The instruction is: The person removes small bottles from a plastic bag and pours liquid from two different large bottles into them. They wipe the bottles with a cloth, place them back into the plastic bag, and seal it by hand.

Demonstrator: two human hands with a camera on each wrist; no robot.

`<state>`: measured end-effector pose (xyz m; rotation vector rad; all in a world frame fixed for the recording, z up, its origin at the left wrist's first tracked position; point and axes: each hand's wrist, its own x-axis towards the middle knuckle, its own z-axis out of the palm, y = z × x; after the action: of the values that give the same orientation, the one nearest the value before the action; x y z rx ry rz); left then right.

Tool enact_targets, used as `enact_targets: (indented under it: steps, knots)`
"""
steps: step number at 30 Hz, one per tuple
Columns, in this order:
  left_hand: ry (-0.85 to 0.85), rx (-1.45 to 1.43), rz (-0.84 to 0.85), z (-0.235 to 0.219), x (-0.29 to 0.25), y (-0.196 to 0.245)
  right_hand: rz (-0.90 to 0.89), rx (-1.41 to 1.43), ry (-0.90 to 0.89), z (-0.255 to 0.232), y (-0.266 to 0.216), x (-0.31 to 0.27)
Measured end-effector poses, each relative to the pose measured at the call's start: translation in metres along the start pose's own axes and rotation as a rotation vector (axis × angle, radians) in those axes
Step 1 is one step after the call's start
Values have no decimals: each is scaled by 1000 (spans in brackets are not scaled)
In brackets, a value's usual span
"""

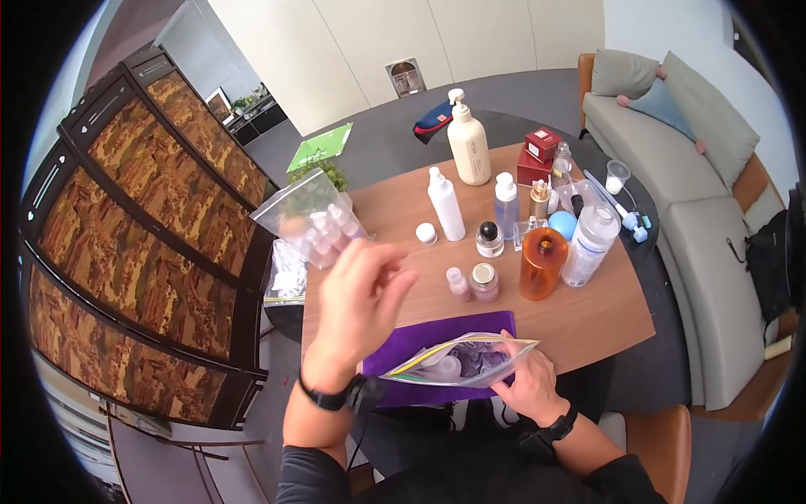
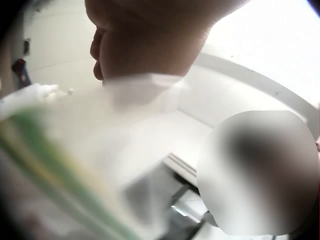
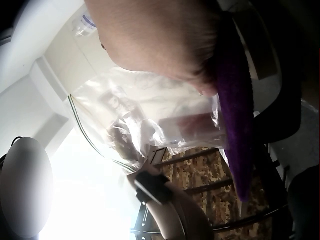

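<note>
A clear zip bag (image 1: 495,370) with a yellow-edged mouth stands open at the table's front edge, over a purple cloth (image 1: 487,326). Clear plastic and a small round container show inside it. My right hand (image 1: 534,385) grips the bag's right side, thumb in front. Raised to the left of the bag, my left hand (image 1: 357,294) has loosely bent fingers, and nothing shows in them. The bag's zip strip (image 2: 55,165) is blurred close by in the left wrist view. Through the right wrist view, the clear bag (image 3: 140,110) hangs below my right hand, its contents crinkled.
Small pink bottles fill another zip bag (image 1: 315,223) at the table's left. A pink jar (image 1: 484,283), an orange bottle (image 1: 543,265), a clear bottle (image 1: 590,246), a white spray bottle (image 1: 447,204) and a tall pump bottle (image 1: 468,143) stand beyond. Red boxes (image 1: 537,155) sit at the back right.
</note>
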<state>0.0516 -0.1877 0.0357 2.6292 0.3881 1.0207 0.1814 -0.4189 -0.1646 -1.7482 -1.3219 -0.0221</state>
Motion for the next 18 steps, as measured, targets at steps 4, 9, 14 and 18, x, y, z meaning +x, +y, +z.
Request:
enact_targets:
  steps: [4, 9, 14, 18]
  knots:
    - [-188, -155, 451, -38, -23, 46, -22, -26, -19, -3, -1, 2]
    - [-569, 86, 326, -19, -26, 68, -32, 7, 5, -2, -1, 2]
    - [-805, 153, 282, -1, -34, 49, -24, -15, 2, -2, 0, 0]
    - [-815, 240, 280, 13, -40, 48, -36, -13, 14, -2, -2, 1]
